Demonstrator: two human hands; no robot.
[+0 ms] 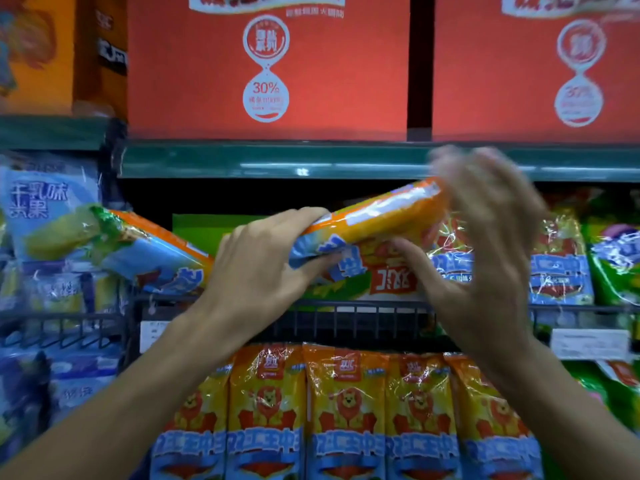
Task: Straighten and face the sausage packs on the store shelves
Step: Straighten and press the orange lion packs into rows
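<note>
On the left of the middle shelf [311,164], a blue and orange pack [152,251] lies tipped over, not yet faced. The left hand [256,268] has thumb and fingers clamped on the blue end of an orange sausage pack [374,216], held slanted above the shelf's wire front rail [346,313]. The right hand [485,237], blurred, has its fingers spread at the pack's far end; whether they touch it I cannot tell. Below, the lion packs [346,410] stand upright and faced. Work looks partly done.

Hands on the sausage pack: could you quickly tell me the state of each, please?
Left hand: fingers gripping the orange sausage pack.
Right hand: open, fingers spread, motion-blurred at the pack's other end.
</note>
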